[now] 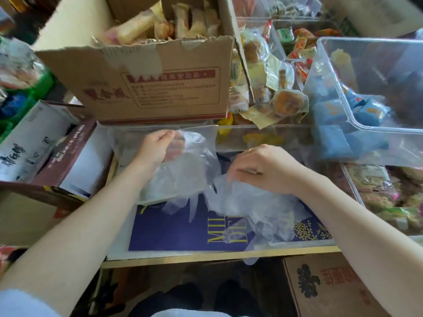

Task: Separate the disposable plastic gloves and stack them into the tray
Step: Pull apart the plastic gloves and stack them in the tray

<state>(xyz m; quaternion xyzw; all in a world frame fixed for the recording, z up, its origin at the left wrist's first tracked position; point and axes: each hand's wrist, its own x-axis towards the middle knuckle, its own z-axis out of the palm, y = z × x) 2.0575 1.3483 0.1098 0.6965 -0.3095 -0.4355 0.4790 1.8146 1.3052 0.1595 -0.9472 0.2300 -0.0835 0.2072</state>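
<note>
Gloves: a loose clump (247, 207) lay on the purple board (174, 229), near-centre, under and just beside my right hand (263, 170). One separated glove (190, 165) was up at centre, held by my left hand (155, 147) over the clear tray (128, 143), which sat just near of the cardboard box (142, 83).

Left hand: thumb and fingers pinched the glove's top edge; rest of the film hung down. Right hand: fingers curled down into the clump, gripping film; fingertips hidden, so which layer they held I couldn't tell.

Handling, my judgement: v. light, thin, limp, no stiffness; slippery and prone to cling, so layers likely lift together. Tears possible if yanked. Best hold is approx. at the cuff edge, pinched, w/ the other hand pinning the clump.

Clear bins (370, 88) of snacks stood far right.
</note>
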